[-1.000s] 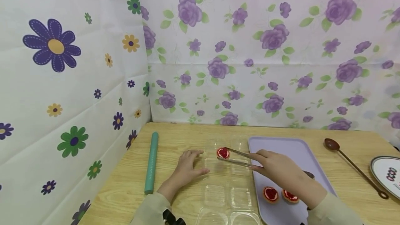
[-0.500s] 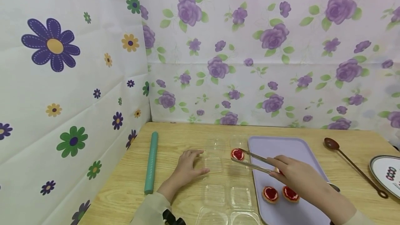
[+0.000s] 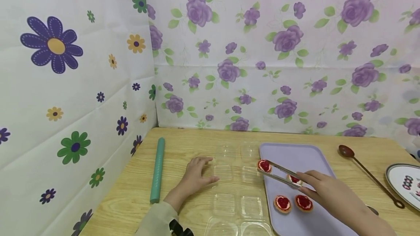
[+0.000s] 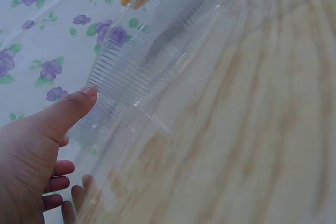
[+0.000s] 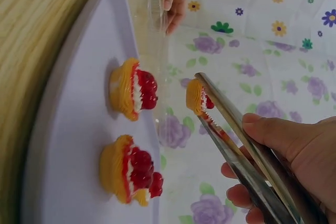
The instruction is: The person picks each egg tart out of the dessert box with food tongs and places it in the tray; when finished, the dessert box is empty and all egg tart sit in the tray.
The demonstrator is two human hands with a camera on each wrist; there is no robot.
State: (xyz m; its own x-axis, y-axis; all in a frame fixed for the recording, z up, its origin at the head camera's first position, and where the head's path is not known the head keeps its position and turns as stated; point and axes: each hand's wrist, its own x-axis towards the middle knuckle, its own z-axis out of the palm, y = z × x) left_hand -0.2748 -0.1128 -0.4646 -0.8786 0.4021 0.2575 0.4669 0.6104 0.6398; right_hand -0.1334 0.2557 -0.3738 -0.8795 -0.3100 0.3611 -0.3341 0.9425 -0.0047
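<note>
My right hand (image 3: pixel 331 192) grips a pair of metal tongs (image 3: pixel 282 179), whose tips pinch a small tart (image 3: pixel 264 166) with red berries and white cream. The tart hangs over the left edge of a lilac tray (image 3: pixel 288 152); the right wrist view shows the pinched tart (image 5: pixel 194 97) raised above the tray's level. Several more tarts (image 3: pixel 283 204) sit on the tray, one partly hidden behind the tongs. To the left, my left hand (image 3: pixel 194 176) lies with fingers spread beside a clear plastic container (image 3: pixel 224 204); its thumb touches the container wall (image 4: pixel 118 77) in the left wrist view.
A teal rolling pin (image 3: pixel 157 170) lies left of my left hand. Right of the tray are a dark brown ladle (image 3: pixel 370 174) and a white plate (image 3: pixel 398 181) with a printed pattern. Flowered cloths (image 3: pixel 210 94) hang behind the wooden table (image 3: pixel 190 141) and along its left side.
My right hand has moved right, carrying the tart in the tongs from over the container to the tray's left edge. My left hand has stayed in place.
</note>
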